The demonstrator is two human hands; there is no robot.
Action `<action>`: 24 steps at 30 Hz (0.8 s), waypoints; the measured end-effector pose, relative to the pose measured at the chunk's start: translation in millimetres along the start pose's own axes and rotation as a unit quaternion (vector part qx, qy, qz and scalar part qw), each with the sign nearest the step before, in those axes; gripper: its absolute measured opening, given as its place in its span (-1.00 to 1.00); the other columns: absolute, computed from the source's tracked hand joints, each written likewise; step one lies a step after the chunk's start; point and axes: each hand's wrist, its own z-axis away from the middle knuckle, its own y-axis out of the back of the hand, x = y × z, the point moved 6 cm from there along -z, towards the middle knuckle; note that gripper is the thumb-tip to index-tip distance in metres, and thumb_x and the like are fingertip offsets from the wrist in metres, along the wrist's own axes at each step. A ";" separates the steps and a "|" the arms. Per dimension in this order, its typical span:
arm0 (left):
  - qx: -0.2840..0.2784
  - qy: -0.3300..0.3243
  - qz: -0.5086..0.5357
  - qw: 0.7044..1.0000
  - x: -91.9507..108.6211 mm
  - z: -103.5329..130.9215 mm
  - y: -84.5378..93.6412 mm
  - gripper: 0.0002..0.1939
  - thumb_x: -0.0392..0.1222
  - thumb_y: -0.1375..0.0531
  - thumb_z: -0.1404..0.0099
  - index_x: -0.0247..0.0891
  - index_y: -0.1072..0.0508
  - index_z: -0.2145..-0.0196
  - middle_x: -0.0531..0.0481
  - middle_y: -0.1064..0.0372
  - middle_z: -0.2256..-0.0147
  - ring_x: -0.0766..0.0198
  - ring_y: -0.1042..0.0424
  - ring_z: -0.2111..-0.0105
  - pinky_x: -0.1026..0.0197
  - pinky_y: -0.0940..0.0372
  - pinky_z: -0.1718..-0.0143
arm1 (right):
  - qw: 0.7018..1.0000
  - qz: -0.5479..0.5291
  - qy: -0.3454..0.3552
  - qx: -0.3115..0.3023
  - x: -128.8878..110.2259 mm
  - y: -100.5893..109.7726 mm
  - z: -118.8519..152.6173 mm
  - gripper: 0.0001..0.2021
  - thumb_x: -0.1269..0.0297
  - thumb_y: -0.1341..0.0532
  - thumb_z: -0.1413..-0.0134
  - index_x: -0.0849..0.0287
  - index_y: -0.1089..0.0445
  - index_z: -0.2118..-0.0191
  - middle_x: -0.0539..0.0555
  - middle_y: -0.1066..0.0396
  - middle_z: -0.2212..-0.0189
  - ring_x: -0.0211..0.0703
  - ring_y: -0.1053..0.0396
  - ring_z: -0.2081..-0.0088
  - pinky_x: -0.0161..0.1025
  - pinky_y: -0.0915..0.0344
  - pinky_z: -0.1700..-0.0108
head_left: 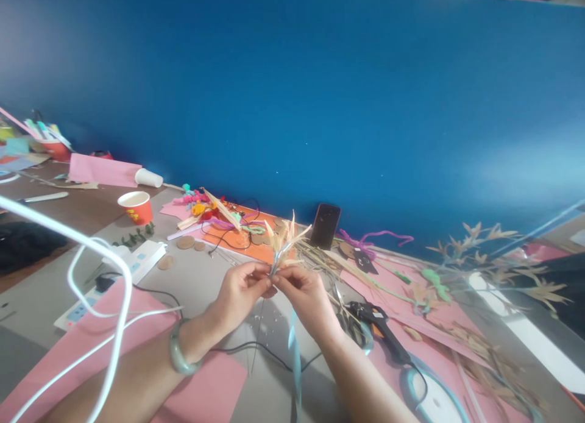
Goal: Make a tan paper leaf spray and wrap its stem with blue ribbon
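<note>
In the center of the frame, the fingers of the left hand (247, 290) and right hand (299, 292) pinch the base of a pale husk flower (282, 243), its petals pointing up. A light blue ribbon (295, 356) hangs below the right hand toward the bottom edge. Just behind the flower, a dark phone (325, 226) leans against the blue wall (320, 106). A black glue gun (384, 328) lies on pink paper right of the hands. At center left, a red paper cup (136, 208) stands on the gray table (183, 270), near a white power strip (139, 261).
</note>
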 end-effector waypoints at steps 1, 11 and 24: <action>0.001 0.000 -0.004 1.000 0.6 0.7 -0.5 -0.69 -0.14 -0.38 -0.05 -0.39 -0.48 0.30 -0.01 -0.48 0.51 0.25 -0.52 0.49 0.23 -0.45 0.38 | 1.000 -0.011 -0.004 0.002 2.7 -0.8 0.4 -0.87 0.30 -0.30 -0.01 0.18 -0.50 0.51 0.06 -0.48 0.51 -0.10 -0.44 0.39 -0.18 -0.32 0.25; -0.046 0.040 0.015 0.998 8.9 3.3 -2.7 -0.71 -0.23 -0.37 -0.05 -0.38 -0.51 0.25 0.01 -0.45 0.48 0.24 -0.54 0.47 0.22 -0.47 0.38 | 1.000 -0.023 0.013 0.003 4.0 2.0 -1.6 -0.87 0.27 -0.31 0.00 0.18 -0.47 0.50 0.02 -0.45 0.50 -0.18 -0.37 0.41 -0.24 -0.28 0.29; 0.006 0.009 0.028 1.000 12.0 5.7 -2.3 -0.66 -0.16 -0.41 0.02 -0.39 -0.51 0.30 -0.01 -0.47 0.53 0.19 -0.53 0.50 0.14 -0.49 0.39 | 0.998 0.005 0.043 0.036 0.6 1.0 3.7 -0.81 0.23 -0.30 -0.02 0.16 -0.44 0.53 0.04 -0.43 0.55 -0.14 -0.37 0.43 -0.21 -0.30 0.32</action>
